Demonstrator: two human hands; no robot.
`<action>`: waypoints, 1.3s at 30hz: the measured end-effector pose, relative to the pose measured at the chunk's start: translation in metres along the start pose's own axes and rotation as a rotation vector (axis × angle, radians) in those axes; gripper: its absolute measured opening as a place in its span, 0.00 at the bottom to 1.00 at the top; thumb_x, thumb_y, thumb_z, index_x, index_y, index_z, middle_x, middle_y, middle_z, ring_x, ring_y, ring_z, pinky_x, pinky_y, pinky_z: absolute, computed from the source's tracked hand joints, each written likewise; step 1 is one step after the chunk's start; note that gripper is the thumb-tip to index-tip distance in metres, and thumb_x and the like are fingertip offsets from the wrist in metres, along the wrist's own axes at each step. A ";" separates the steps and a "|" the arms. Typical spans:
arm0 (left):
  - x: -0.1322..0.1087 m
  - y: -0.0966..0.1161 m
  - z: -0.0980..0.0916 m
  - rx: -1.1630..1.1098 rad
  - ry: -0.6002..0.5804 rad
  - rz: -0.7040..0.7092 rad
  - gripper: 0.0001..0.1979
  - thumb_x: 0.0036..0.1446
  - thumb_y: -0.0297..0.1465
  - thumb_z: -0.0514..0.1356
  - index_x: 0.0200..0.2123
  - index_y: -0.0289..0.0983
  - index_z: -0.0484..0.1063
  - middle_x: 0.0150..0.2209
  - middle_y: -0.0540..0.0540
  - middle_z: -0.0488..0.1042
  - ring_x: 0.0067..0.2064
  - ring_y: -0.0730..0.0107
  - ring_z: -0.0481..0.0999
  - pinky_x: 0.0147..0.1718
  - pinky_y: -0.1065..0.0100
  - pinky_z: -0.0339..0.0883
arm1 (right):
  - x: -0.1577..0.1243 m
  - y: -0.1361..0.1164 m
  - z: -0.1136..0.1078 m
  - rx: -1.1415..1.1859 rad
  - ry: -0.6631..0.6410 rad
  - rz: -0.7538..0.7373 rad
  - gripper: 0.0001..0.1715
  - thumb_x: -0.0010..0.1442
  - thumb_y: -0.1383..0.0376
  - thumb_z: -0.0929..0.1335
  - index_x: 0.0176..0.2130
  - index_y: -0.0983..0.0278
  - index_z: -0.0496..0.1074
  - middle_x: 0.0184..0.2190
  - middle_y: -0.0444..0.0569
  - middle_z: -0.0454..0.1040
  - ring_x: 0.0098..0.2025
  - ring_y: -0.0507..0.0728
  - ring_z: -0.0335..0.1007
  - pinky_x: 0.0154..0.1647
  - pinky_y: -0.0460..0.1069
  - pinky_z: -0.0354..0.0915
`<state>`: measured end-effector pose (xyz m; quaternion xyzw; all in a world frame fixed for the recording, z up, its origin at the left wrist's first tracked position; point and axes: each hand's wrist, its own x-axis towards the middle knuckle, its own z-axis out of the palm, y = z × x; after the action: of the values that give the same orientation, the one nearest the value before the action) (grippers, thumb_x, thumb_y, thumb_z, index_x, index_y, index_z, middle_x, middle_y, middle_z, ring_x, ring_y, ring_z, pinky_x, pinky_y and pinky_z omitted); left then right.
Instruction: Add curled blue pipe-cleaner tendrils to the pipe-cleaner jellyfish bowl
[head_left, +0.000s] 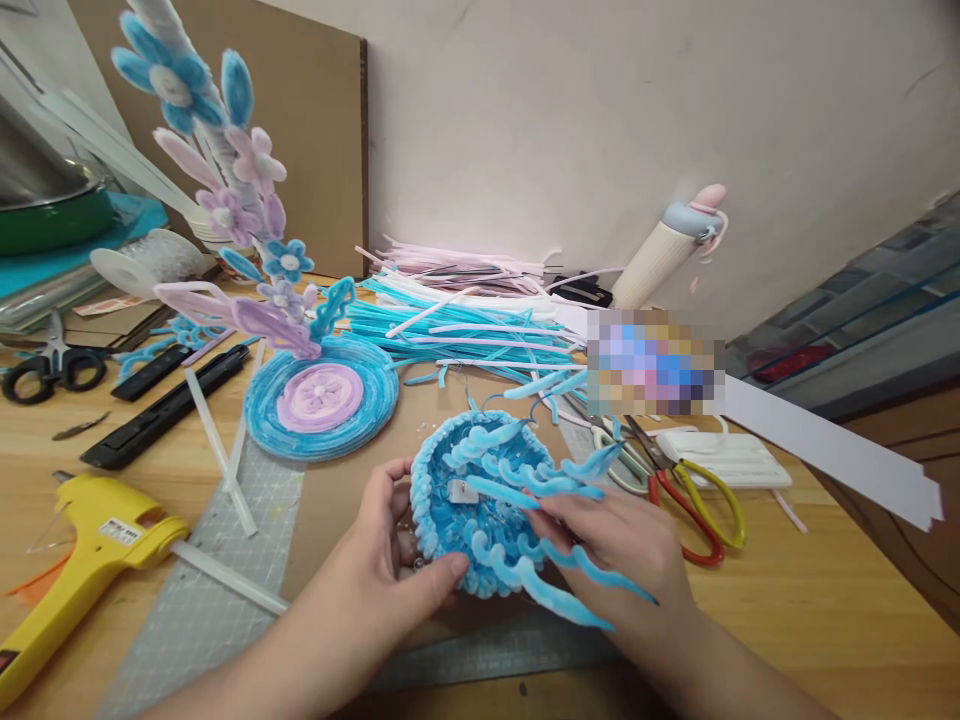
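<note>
My left hand (409, 560) is closed around the near left rim of a blue fuzzy pipe-cleaner bowl (427, 490), its thumb on the front edge. The hollow side faces up, with a small white piece (463, 491) inside. Several curly light-blue strands (517, 575) trail out of the bowl to the right. In my right hand (626, 545), a straight blue pipe cleaner (499, 493) is pinched between thumb and fingers, its far end at the white piece. Some curly strands pass by or over the right hand.
A flower stem on a round blue base (367, 390) stands behind left. Bundled pipe cleaners (465, 325) lie at the back. A yellow glue gun (112, 520), black cutter (165, 408) and scissors (56, 365) are left. Red-and-yellow-handled pliers (694, 500) and a bottle (660, 255) are right.
</note>
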<state>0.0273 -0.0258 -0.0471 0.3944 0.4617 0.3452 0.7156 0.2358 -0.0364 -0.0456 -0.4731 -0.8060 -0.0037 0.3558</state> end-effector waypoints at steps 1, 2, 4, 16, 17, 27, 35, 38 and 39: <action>0.000 0.000 0.000 -0.001 0.000 -0.002 0.33 0.49 0.32 0.67 0.52 0.42 0.49 0.58 0.37 0.62 0.36 0.69 0.77 0.27 0.69 0.73 | 0.000 0.001 0.000 0.000 0.011 -0.004 0.10 0.61 0.71 0.67 0.30 0.64 0.76 0.21 0.44 0.75 0.21 0.52 0.69 0.24 0.46 0.61; 0.000 0.000 -0.001 -0.003 0.001 -0.003 0.33 0.49 0.32 0.67 0.52 0.43 0.49 0.58 0.37 0.62 0.36 0.69 0.77 0.27 0.69 0.73 | 0.000 0.002 0.001 0.002 0.019 -0.009 0.08 0.61 0.70 0.67 0.32 0.64 0.77 0.22 0.44 0.76 0.22 0.52 0.70 0.24 0.46 0.62; 0.001 -0.001 -0.001 -0.007 0.004 -0.002 0.34 0.49 0.32 0.67 0.53 0.43 0.49 0.57 0.38 0.64 0.36 0.68 0.77 0.27 0.69 0.74 | 0.000 0.004 0.001 0.010 0.019 -0.021 0.07 0.61 0.70 0.68 0.35 0.64 0.77 0.23 0.44 0.76 0.23 0.53 0.71 0.25 0.47 0.63; 0.003 0.003 -0.002 0.013 0.054 0.011 0.35 0.47 0.35 0.68 0.54 0.40 0.52 0.57 0.36 0.67 0.37 0.64 0.78 0.25 0.68 0.75 | 0.003 0.006 0.004 -0.005 0.042 0.023 0.08 0.60 0.70 0.69 0.37 0.63 0.80 0.27 0.47 0.81 0.27 0.56 0.76 0.31 0.49 0.68; 0.003 0.003 -0.001 0.019 0.060 0.009 0.36 0.47 0.35 0.68 0.54 0.40 0.52 0.57 0.36 0.67 0.37 0.65 0.78 0.25 0.67 0.75 | 0.003 0.006 0.004 -0.001 0.036 0.031 0.08 0.60 0.70 0.69 0.37 0.64 0.80 0.27 0.47 0.81 0.27 0.56 0.76 0.31 0.49 0.68; 0.002 0.006 0.002 0.038 0.108 -0.006 0.37 0.45 0.35 0.68 0.54 0.40 0.51 0.58 0.33 0.65 0.37 0.64 0.77 0.25 0.66 0.76 | 0.004 0.006 0.004 0.024 0.008 0.080 0.09 0.61 0.69 0.69 0.37 0.63 0.81 0.26 0.47 0.80 0.27 0.56 0.75 0.28 0.49 0.67; 0.003 0.005 -0.001 -0.004 0.067 -0.048 0.40 0.44 0.35 0.70 0.55 0.40 0.50 0.54 0.35 0.69 0.35 0.65 0.77 0.26 0.66 0.76 | 0.004 0.005 0.002 0.030 -0.029 0.106 0.09 0.62 0.68 0.68 0.36 0.63 0.81 0.25 0.48 0.79 0.26 0.56 0.75 0.28 0.48 0.67; 0.003 0.004 -0.002 -0.008 0.062 -0.044 0.40 0.45 0.36 0.70 0.55 0.40 0.49 0.53 0.35 0.70 0.35 0.65 0.78 0.26 0.65 0.76 | 0.004 0.005 0.002 0.027 -0.033 0.114 0.09 0.62 0.68 0.68 0.36 0.63 0.81 0.25 0.47 0.79 0.26 0.56 0.75 0.27 0.48 0.67; 0.003 0.004 -0.002 -0.013 0.063 -0.044 0.40 0.45 0.36 0.70 0.55 0.40 0.49 0.53 0.35 0.70 0.35 0.65 0.78 0.26 0.65 0.76 | 0.004 0.005 0.002 0.029 -0.037 0.116 0.09 0.62 0.68 0.68 0.36 0.63 0.81 0.25 0.47 0.79 0.26 0.56 0.76 0.27 0.48 0.67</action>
<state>0.0263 -0.0205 -0.0450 0.3686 0.4903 0.3446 0.7106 0.2378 -0.0301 -0.0466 -0.5138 -0.7836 0.0374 0.3473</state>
